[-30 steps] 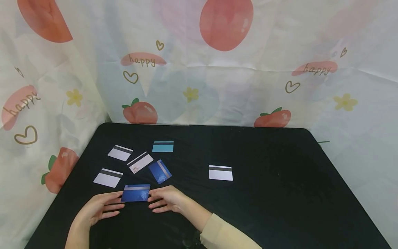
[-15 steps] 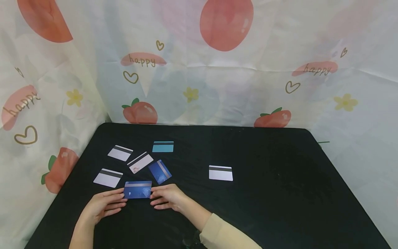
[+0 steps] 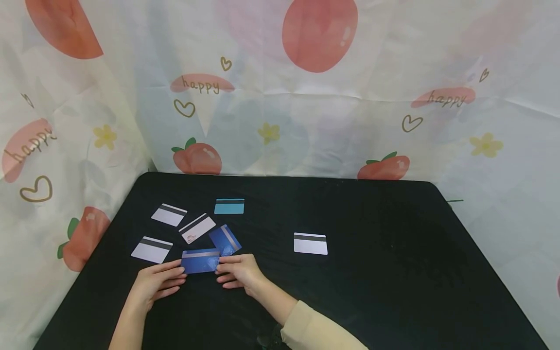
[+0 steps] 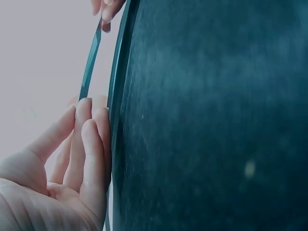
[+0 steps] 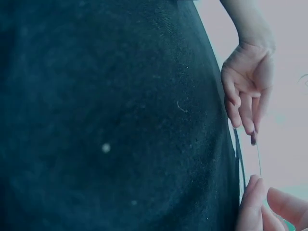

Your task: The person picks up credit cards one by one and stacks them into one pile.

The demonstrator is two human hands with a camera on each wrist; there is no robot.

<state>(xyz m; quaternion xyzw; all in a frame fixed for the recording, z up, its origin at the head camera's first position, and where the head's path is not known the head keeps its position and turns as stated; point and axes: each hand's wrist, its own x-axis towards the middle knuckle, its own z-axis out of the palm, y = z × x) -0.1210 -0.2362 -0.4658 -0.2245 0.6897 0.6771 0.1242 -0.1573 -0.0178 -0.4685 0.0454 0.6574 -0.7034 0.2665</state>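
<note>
1. Grips the dark blue magnetic-stripe card (image 3: pixel 199 263) by its left short end with the left hand (image 3: pixel 155 282), thumb and fingertips closed on the edge.
2. Pinches the same card by its right short end with the right hand (image 3: pixel 242 272), beside a pale printed pattern.
3. Holds the card between both hands, out at the fingertips rather than in the palms, with the grey stripe along the far edge.
4. Holds it raised over the near left part of the black desk (image 3: pixel 372 291), with a light gap beside the dark surface in the left wrist view.
5. Overlaps, in the head view, the near end of a second blue card (image 3: pixel 224 238) lying tilted just beyond the right hand.
6. Has a plain white card (image 3: pixel 152 251) lying near the left hand, another white card (image 3: pixel 167 217) farther back, and a tilted white card with a small logo (image 3: pixel 198 230) between the latter and the second blue card.
7. Has a light blue card (image 3: pixel 229 208) at the rear of this group, and a lone white card (image 3: pixel 310 246) well apart to the right.
8. Wears a beige sleeve (image 3: pixel 321 328) on the right arm.
</note>
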